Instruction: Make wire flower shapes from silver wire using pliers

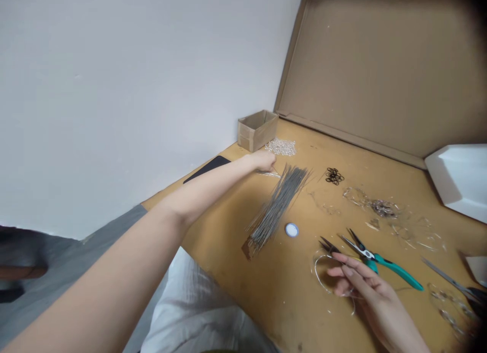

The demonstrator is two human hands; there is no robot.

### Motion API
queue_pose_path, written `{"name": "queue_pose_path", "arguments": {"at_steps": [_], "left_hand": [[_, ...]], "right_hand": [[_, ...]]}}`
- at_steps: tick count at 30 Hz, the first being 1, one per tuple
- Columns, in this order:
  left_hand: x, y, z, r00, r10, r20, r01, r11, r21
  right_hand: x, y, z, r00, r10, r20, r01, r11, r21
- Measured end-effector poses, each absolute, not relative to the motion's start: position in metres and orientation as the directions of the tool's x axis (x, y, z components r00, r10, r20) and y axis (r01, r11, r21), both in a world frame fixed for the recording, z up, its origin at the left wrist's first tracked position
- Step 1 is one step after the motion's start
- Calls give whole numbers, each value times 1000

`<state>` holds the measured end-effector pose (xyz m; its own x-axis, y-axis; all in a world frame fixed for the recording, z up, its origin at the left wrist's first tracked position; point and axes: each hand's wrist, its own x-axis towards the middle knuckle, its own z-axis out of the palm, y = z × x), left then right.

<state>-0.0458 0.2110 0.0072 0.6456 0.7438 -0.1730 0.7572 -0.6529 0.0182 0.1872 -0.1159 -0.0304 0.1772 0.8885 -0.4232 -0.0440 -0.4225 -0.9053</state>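
The right hand (361,284) is pinching a thin, pale, wire-like loop (318,278) over the yellow-brown tabletop (281,292); it is risking a snag on the dark, pointed metal tool (327,245) just beyond, should the hand drag sideways. Farther off, the left hand (264,161) is showing curled-in fingers (gripping anything, I cannot tell), their tips hiding near the heap of small clear pieces (282,147).
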Motion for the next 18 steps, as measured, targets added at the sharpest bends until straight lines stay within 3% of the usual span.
{"name": "queue_pose_path", "arguments": {"at_steps": [18], "left_hand": [[-38,217,7,685,694,-222,711,-704,-9]], "right_hand": [[189,-113,-35,190,859,-476,-58,-474,-878]]}}
